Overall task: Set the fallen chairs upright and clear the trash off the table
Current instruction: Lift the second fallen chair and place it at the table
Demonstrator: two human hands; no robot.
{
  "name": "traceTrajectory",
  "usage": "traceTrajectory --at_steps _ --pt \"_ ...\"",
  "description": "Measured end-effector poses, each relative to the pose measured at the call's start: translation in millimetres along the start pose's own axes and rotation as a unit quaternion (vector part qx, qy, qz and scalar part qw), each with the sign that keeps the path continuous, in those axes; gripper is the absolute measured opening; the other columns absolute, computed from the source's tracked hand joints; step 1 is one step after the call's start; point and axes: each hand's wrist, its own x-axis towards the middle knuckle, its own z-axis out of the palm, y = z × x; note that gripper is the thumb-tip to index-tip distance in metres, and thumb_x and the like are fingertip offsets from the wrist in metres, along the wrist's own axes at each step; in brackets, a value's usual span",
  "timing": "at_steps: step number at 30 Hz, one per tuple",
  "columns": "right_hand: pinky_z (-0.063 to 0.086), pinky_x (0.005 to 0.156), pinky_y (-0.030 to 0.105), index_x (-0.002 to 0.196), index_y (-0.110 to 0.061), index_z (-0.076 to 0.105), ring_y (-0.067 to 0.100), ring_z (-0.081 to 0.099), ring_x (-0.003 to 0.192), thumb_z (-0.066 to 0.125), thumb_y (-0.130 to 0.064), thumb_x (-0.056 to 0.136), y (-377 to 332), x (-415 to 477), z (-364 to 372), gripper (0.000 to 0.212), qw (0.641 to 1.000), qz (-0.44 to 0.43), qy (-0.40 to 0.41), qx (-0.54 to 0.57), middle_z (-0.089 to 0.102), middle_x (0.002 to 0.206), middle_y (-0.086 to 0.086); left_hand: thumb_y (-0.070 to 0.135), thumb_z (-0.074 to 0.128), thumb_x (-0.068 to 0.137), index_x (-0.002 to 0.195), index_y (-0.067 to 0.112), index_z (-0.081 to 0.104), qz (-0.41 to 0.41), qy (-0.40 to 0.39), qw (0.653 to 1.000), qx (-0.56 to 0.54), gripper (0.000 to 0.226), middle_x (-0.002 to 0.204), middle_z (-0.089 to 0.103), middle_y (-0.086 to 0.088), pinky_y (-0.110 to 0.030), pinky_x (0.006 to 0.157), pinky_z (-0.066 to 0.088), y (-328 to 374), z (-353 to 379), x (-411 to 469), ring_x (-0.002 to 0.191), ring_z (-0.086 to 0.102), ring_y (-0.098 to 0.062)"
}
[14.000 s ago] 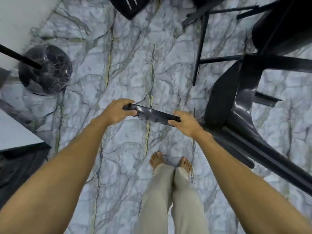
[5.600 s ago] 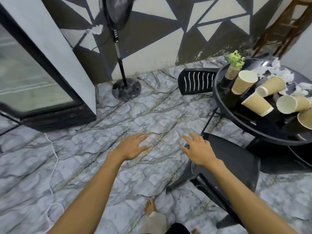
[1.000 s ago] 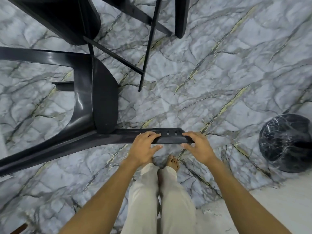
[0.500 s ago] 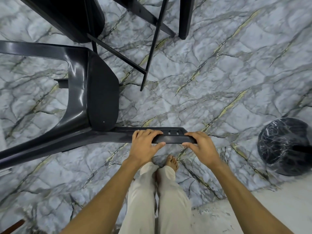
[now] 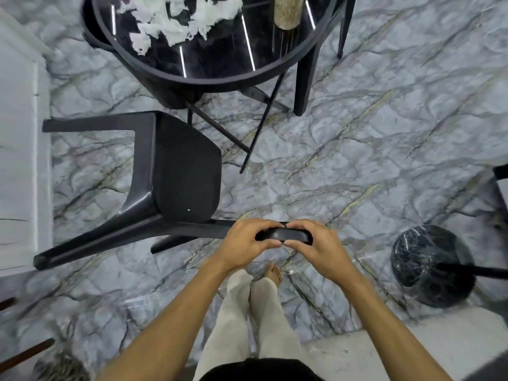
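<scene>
A black plastic chair (image 5: 181,174) is tipped over, its legs pointing left and its seat facing me, its backrest top rail raised off the marble floor. My left hand (image 5: 244,243) and my right hand (image 5: 316,243) both grip that top rail, fingertips almost touching. Beyond the chair stands the round black glass table (image 5: 209,75). Crumpled white tissue (image 5: 176,20) lies on the table, with a tan cylinder (image 5: 287,12) at its right edge.
A fan's round black marble-patterned base (image 5: 428,265) sits on the floor at the right, its pole reaching to the frame edge. A white wall or door (image 5: 19,160) runs along the left. My bare feet stand just below my hands. A white ledge lies at lower right.
The chair has swung up and back: its backrest rail is higher and the seat has turned toward me. My hands have closed together on the rail. The table top has come into view.
</scene>
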Motion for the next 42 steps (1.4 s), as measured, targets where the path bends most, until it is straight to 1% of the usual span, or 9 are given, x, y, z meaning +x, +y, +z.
traceTrajectory --at_steps 6,9,13,18,23,29,34,38,42 --pt "0.046 0.081 0.009 0.107 -0.053 0.063 -0.003 0.064 0.100 0.063 -0.049 0.087 -37 -34 -17 0.020 0.994 0.003 0.009 0.111 0.070 0.104 -0.024 0.037 0.077 0.077 0.108 0.031 0.073 -0.020 0.054 0.995 -0.081 0.032 0.098 0.074 0.020 -0.027 0.085 0.053 26 -34 -43 0.094 0.067 0.000" --pt "0.044 0.084 0.008 0.115 -0.047 0.064 -0.004 0.063 0.106 0.061 -0.035 0.095 -43 -50 -13 0.024 0.992 -0.001 -0.010 0.124 0.067 0.111 -0.028 0.039 0.079 0.073 0.104 0.029 0.076 -0.034 0.092 0.988 -0.120 0.032 0.095 0.076 0.014 -0.023 0.083 0.053 20 -55 -66 0.094 0.070 -0.004" --pt "0.046 0.097 0.017 0.126 -0.036 0.063 -0.004 0.058 0.117 0.057 -0.043 0.092 -59 -64 7 0.035 0.990 -0.013 -0.006 0.139 0.065 0.122 -0.027 0.038 0.084 0.070 0.099 0.024 0.078 -0.026 0.127 0.975 -0.181 0.033 0.092 0.077 0.002 -0.019 0.075 0.053 14 -80 -95 0.087 0.072 -0.011" --pt "0.049 0.088 0.026 0.114 -0.055 0.063 0.006 0.061 0.104 0.058 -0.050 0.091 -109 -62 32 0.024 0.990 -0.062 0.042 0.119 0.067 0.112 -0.028 0.047 0.078 0.074 0.102 0.034 0.075 0.004 0.105 0.983 -0.153 0.031 0.099 0.075 0.009 -0.026 0.084 0.054 12 -124 -125 0.096 0.070 -0.011" --pt "0.048 0.085 0.027 0.113 -0.058 0.060 0.007 0.061 0.099 0.055 -0.057 0.089 -169 -62 67 0.025 0.990 -0.095 0.045 0.091 0.067 0.107 -0.027 0.057 0.071 0.080 0.106 0.040 0.073 0.055 0.059 0.990 -0.118 0.031 0.105 0.073 0.016 -0.014 0.084 0.049 21 -164 -155 0.101 0.069 -0.008" --pt "0.047 0.084 0.016 0.122 -0.039 0.061 0.000 0.064 0.101 0.062 -0.052 0.087 -225 -62 99 0.037 0.993 -0.080 -0.002 0.085 0.069 0.106 -0.021 0.049 0.077 0.077 0.100 0.030 0.075 0.063 0.097 0.978 -0.176 0.030 0.097 0.074 0.003 -0.032 0.083 0.056 -6 -216 -208 0.091 0.070 -0.018" --pt "0.042 0.085 0.008 0.121 -0.032 0.065 -0.005 0.061 0.105 0.057 -0.051 0.091 -243 -69 109 0.037 0.993 -0.103 -0.023 0.044 0.066 0.111 -0.027 0.046 0.076 0.079 0.099 0.026 0.075 0.076 0.122 0.971 -0.189 0.028 0.101 0.074 0.001 -0.024 0.085 0.051 -30 -262 -249 0.094 0.069 -0.014" --pt "0.044 0.096 0.017 0.121 -0.033 0.065 -0.007 0.056 0.113 0.060 -0.047 0.089 -241 -72 118 0.035 0.995 -0.093 -0.022 0.016 0.063 0.122 -0.022 0.043 0.081 0.074 0.103 0.026 0.071 0.074 0.141 0.972 -0.173 0.035 0.100 0.070 0.001 -0.025 0.086 0.052 -49 -287 -282 0.093 0.067 -0.016" --pt "0.046 0.091 0.017 0.114 -0.035 0.069 -0.004 0.059 0.110 0.067 -0.054 0.081 -250 -61 126 0.038 0.995 -0.091 -0.029 0.019 0.067 0.117 -0.023 0.038 0.086 0.065 0.098 0.030 0.071 0.067 0.202 0.962 -0.173 0.036 0.099 0.070 0.007 -0.017 0.083 0.048 -61 -294 -299 0.090 0.065 -0.008"
